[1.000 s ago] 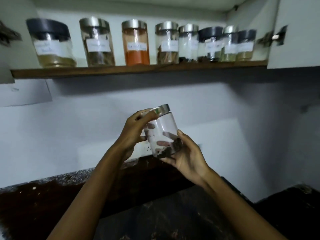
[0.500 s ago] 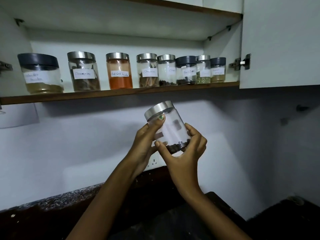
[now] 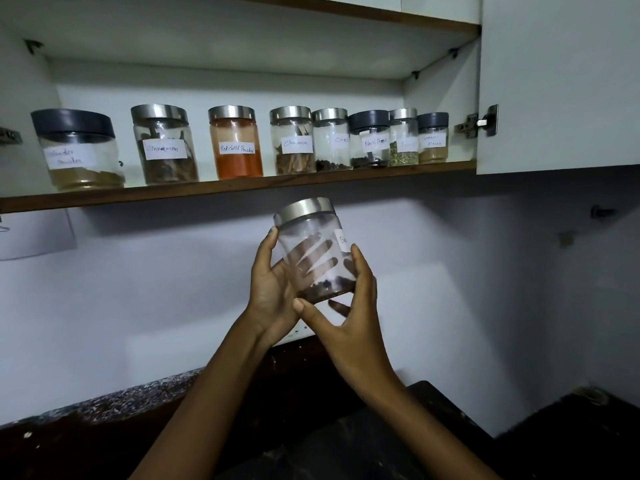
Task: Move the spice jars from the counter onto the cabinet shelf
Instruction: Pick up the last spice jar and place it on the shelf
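Observation:
A clear spice jar (image 3: pixel 313 247) with a silver lid and a little dark spice at its bottom is held in the air below the shelf, tilted slightly. My left hand (image 3: pixel 272 289) wraps its left side and back. My right hand (image 3: pixel 346 323) grips its lower right side, thumb under the base. A white label shows partly on the jar's right. The wooden cabinet shelf (image 3: pixel 138 194) above carries several labelled jars in a row, among them a red chilli powder jar (image 3: pixel 237 143) and a cinnamon jar (image 3: pixel 164 147).
The open white cabinet door (image 3: pixel 557 81) hangs at the right with its hinge (image 3: pixel 479 123). A dark speckled counter (image 3: pixel 104 431) runs along the bottom below the white wall. A paper sheet (image 3: pixel 34 233) hangs under the shelf at the left.
Both hands have lifted the jar higher toward the shelf and turned it more upright. The view has tilted up, showing more of the cabinet interior.

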`<state>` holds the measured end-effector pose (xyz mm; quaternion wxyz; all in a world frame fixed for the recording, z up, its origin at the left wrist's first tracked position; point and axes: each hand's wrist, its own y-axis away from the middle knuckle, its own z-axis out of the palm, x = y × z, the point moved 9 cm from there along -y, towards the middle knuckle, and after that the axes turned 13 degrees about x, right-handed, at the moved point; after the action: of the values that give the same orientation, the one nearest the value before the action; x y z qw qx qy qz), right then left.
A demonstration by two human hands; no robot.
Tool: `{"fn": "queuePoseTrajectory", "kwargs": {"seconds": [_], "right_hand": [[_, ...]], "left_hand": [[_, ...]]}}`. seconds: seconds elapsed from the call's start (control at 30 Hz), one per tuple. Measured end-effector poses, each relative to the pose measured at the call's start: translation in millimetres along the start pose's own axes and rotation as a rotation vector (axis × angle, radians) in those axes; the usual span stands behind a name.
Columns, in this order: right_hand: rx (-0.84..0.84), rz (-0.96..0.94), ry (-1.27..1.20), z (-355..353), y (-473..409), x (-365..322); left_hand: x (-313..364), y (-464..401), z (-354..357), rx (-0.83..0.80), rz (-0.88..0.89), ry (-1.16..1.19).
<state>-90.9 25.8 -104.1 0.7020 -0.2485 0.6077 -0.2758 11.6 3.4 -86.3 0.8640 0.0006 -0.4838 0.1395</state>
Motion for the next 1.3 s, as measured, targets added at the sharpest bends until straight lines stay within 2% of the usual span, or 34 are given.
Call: {"fn": "queuePoseTrajectory", "kwargs": {"seconds": [0.17, 0.4, 0.63, 0.77, 0.97, 1.17, 1.3], "right_hand": [[0.18, -0.367, 0.32, -5, 5, -18], [0.167, -0.464, 0.408, -1, 14, -14], [0.114, -0.432, 0.358, -3, 12, -14], [0.094, -0.326, 0.252, -14, 6, -10], [0.022, -0.147, 0.112, -46, -14, 4], [0.122, -0.075, 0.137, -105, -55, 28], [0.225, -0.148, 0.152, -149, -102, 39]], "left_hand": [[-8, -5, 3, -0.011, -0.036, 0.002], [-12, -14, 0, 0.004, -0.031, -0.027], [-17, -20, 7, -0.005, -0.021, -0.029], [-22, -26, 14, -0.004, 0.007, -0.052], [-38, -35, 45, 0.007, 0.098, -0.209], [-64, -53, 103, -0.079, 0.232, -0.463], [-91, -67, 149, -0.199, 0.287, -0.602]]}}
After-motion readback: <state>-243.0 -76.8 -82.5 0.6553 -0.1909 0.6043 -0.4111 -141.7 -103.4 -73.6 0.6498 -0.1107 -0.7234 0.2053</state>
